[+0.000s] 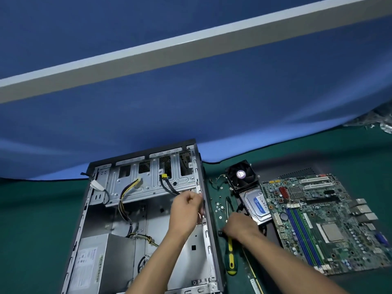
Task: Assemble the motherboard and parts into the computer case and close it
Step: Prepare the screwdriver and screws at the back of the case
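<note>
Case [118, 219] open on worktop [31, 219], board [324, 225] still outside at right. Left hand [186, 209] fingers curled, pinching something small at case's right wall; right hand [241, 228], fingers curled, contents unclear, near screwdriver [230, 253]. Clear cables [125, 200] before seating board.

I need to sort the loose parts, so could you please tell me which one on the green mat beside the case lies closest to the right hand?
The silver hard drive with the blue label: the right hand rests at its near corner, while the black cooling fan lies farther back.
</note>
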The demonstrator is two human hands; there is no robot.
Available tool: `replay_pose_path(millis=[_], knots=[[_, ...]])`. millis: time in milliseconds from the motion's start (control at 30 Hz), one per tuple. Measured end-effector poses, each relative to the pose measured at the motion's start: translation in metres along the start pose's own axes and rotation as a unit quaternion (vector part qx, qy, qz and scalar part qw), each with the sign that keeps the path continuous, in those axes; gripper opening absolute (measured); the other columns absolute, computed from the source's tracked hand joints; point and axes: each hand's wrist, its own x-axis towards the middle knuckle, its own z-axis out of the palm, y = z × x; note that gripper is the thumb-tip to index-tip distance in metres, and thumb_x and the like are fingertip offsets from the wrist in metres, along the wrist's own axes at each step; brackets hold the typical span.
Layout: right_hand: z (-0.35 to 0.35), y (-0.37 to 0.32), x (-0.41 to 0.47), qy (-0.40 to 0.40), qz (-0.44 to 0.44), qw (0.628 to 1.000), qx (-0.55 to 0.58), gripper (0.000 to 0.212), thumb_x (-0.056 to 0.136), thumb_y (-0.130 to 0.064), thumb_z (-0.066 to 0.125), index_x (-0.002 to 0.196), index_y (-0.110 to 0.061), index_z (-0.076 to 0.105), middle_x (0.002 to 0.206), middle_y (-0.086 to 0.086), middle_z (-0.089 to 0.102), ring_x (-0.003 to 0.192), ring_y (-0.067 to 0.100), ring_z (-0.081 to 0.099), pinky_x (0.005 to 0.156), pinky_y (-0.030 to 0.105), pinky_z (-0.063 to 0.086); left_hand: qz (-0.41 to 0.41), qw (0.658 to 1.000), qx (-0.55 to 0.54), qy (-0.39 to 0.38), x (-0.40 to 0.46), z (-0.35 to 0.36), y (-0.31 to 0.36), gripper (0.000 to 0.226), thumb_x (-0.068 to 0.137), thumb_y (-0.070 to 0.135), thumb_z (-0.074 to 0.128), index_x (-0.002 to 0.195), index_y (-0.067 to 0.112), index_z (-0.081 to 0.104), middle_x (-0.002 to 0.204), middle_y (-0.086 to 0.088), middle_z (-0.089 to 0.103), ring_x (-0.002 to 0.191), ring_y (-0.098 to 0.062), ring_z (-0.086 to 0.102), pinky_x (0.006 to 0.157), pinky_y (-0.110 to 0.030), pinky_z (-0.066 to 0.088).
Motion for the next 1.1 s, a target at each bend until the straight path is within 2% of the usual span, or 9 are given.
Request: replay_pose_path(millis=[67,133,333,433,533,700,867,1000,1100], knots=[[0.011,-0.004,0.002,0.011,0.019,0.999,-0.045,0.022,0.096,-0.03,0.054,0.107,-0.015,0.064,0.105,-0.003,0.068,0.093,0.014,0.064,0.078,0.024,0.048,-0.015,1.0,-0.006,-0.006,-0.002,-0.004,0.0,0.023,0.094,0.005,0.049,0.074,-0.002,0.059,0.049,-0.002,0.055,0.035,-0.012,0.043,0.035,-0.017,0.028],[0.018,-0.005,0.001,0.04,0.016,0.996,-0.08,0.018,0.096,-0.027,0.054,0.107,-0.016,0.064,0.107,-0.004,0.069,0.095,0.013,0.065,0.07,0.021,0.043,-0.024,1.0,-0.014,-0.013,-0.004,-0.009,0.0,0.022,0.093,0.005,0.05,0.076,0.001,0.063,0.051,-0.003,0.057,0.037,-0.014,0.046,0.037,-0.018,0.03],[0.015,-0.001,-0.006,0.059,-0.006,0.998,-0.035,0.009,0.095,-0.015,0.055,0.101,-0.012,0.061,0.092,0.001,0.066,0.077,0.013,0.061,0.059,0.02,0.044,-0.039,0.998,-0.055,-0.014,-0.012,-0.03,0.005,0.017,0.091,0.008,0.059,0.079,0.006,0.071,0.061,-0.008,0.067,0.043,-0.014,0.053,0.039,-0.021,0.038],[0.001,-0.001,-0.019,0.085,-0.021,0.996,-0.024,0.022,0.092,-0.023,0.059,0.073,-0.014,0.054,0.075,-0.002,0.059,0.073,0.016,0.059,0.059,0.023,0.041,-0.035,0.996,-0.076,-0.007,-0.013,-0.042,0.008,0.014,0.089,0.008,0.062,0.079,0.005,0.072,0.066,-0.01,0.071,0.045,-0.014,0.057,0.039,-0.022,0.043],[-0.015,-0.002,-0.04,0.134,-0.039,0.99,0.019,0.034,0.09,-0.034,0.058,0.066,-0.013,0.045,0.065,0.0,0.05,0.065,0.019,0.051,0.057,0.025,0.036,-0.034,0.993,-0.117,-0.004,-0.014,-0.055,0.015,0.01,0.087,0.008,0.066,0.08,0.004,0.071,0.07,-0.011,0.073,0.047,-0.015,0.062,0.04,-0.022,0.047],[-0.035,-0.022,-0.096,0.242,-0.162,0.932,0.216,0.015,0.091,-0.027,0.058,0.084,-0.015,0.061,0.076,0.002,0.062,0.064,0.012,0.049,0.058,0.027,0.036,-0.021,0.976,-0.215,-0.041,-0.025,-0.087,0.024,0.009,0.085,0.011,0.067,0.086,0.002,0.069,0.076,-0.011,0.074,0.053,-0.014,0.066,0.046,-0.023,0.053],[-0.029,-0.072,-0.16,0.309,-0.221,0.871,0.31,0.011,0.091,-0.027,0.061,0.083,-0.02,0.065,0.069,-0.012,0.06,0.06,0.002,0.049,0.055,0.013,0.037,-0.041,0.932,-0.345,-0.105,-0.041,-0.131,0.019,0.015,0.094,0.016,0.056,0.088,0.004,0.063,0.076,-0.006,0.074,0.057,-0.013,0.07,0.051,-0.023,0.056],[-0.005,-0.115,-0.207,0.234,-0.255,0.793,0.502,0.006,0.094,-0.013,0.056,0.09,-0.011,0.06,0.082,0.01,0.062,0.064,0.02,0.067,0.058,0.024,0.053,-0.107,0.863,-0.468,-0.154,-0.055,-0.171,0.004,0.019,0.097,0.016,0.05,0.09,0.002,0.061,0.081,-0.012,0.073,0.061,-0.021,0.071,0.053,-0.029,0.059],[0.018,-0.134,-0.23,0.267,-0.279,0.832,0.397,0.007,0.092,-0.015,0.059,0.094,-0.02,0.063,0.079,0.0,0.063,0.061,0.007,0.059,0.058,0.017,0.048,-0.124,0.829,-0.521,-0.159,-0.066,-0.194,-0.007,0.018,0.097,0.016,0.05,0.092,0.002,0.06,0.081,-0.015,0.072,0.069,-0.026,0.071,0.058,-0.034,0.06]])
